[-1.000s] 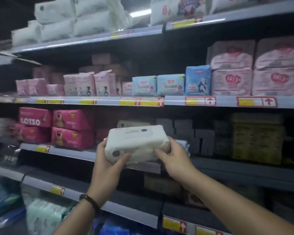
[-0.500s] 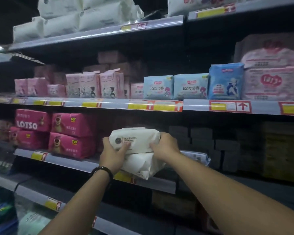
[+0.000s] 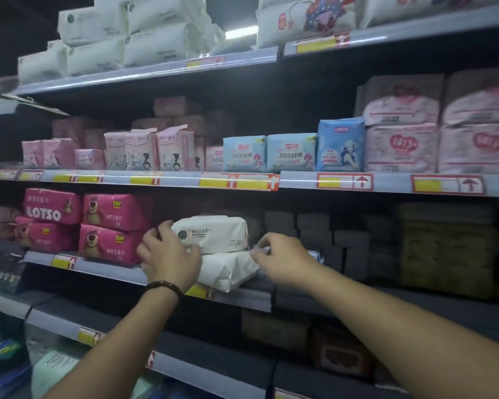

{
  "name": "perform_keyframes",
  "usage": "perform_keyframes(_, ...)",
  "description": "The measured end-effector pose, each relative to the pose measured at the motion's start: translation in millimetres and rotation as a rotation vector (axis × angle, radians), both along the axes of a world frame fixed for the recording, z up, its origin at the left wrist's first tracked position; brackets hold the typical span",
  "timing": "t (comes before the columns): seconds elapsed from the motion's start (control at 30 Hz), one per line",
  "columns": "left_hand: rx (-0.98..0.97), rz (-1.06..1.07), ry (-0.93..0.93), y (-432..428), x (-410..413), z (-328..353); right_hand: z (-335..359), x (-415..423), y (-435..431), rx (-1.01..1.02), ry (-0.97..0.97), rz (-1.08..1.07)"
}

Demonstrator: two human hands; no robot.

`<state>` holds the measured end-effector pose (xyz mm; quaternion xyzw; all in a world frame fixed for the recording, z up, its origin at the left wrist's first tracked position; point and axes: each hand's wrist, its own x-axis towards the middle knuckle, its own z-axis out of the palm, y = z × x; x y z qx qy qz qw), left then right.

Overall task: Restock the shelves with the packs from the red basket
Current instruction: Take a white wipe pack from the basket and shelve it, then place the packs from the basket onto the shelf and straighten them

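A white wipes pack point(image 3: 213, 234) lies on top of a second white pack point(image 3: 228, 269) on the third shelf point(image 3: 242, 296), right of the pink packs. My left hand point(image 3: 170, 257) grips the top pack's left end, thumb across its lower front. My right hand point(image 3: 283, 260) hovers by the packs' right end, fingers loosely curled and holding nothing. The lower pack's corner sticks out over the shelf edge. The red basket is out of view.
Pink Lotso packs point(image 3: 110, 226) are stacked left of the white ones, and dark grey packs point(image 3: 314, 234) to the right. A blue-white pack point(image 3: 317, 256) lies behind my right wrist. The shelf above point(image 3: 297, 180) carries pink and blue packs; the lower shelves hold more goods.
The white pack went from my two hands in front of the shelf onto the other white pack. My right hand has come off its right end; my left still holds the left end.
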<state>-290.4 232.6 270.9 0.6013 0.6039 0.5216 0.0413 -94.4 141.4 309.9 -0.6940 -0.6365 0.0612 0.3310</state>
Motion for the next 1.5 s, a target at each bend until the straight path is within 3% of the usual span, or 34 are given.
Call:
perform_keyframes(0.07, 0.230, -0.046, 0.200, -36, 20, -14, -8, 11, -32, -0.017, -0.041, -0.021)
perform_keyframes(0.13, 0.325, -0.311, 0.395, -72, 48, -35, -21, 24, -63, -0.033, -0.045, -0.038)
perform_keyframes(0.2, 0.210, -0.585, 0.495, -113, 79, -61, -39, 41, -94, -0.066, -0.059, -0.035)
perform_keyframes(0.3, 0.012, -0.869, 0.460, -170, 122, -106, -76, 74, -152, -0.136, -0.068, -0.029)
perform_keyframes(0.43, -0.243, -1.113, 0.492, -233, 176, -178, -152, 133, -241, -0.268, -0.134, -0.073)
perform_keyframes(0.57, -0.473, -1.285, 0.645, -271, 219, -263, -255, 193, -326, -0.451, -0.089, -0.193)
perform_keyframes(0.8, -0.798, -1.387, 0.872, -314, 282, -401, -412, 264, -428, -0.911, 0.117, -0.335)
perform_keyframes(0.87, -0.795, -1.342, 1.022, -317, 280, -413, -423, 259, -425, -1.054, 0.077, -0.273)
perform_keyframes(1.07, -0.888, -1.330, 1.188, -329, 296, -430, -457, 241, -419, -1.244, -0.123, -0.119)
perform_keyframes(1.17, -0.868, -1.342, 1.343, -347, 296, -437, -479, 238, -430, -1.237, -0.171, -0.111)
perform_keyframes(1.3, -0.683, -1.295, 1.490, -359, 289, -446, -490, 237, -436, -1.180, -0.242, -0.116)
perform_keyframes(1.4, -0.562, -1.293, 1.474, -357, 289, -447, -485, 240, -436, -1.159, -0.249, -0.119)
perform_keyframes(1.5, -0.598, -1.300, 1.341, -346, 294, -443, -472, 253, -437, -1.082, -0.186, -0.192)
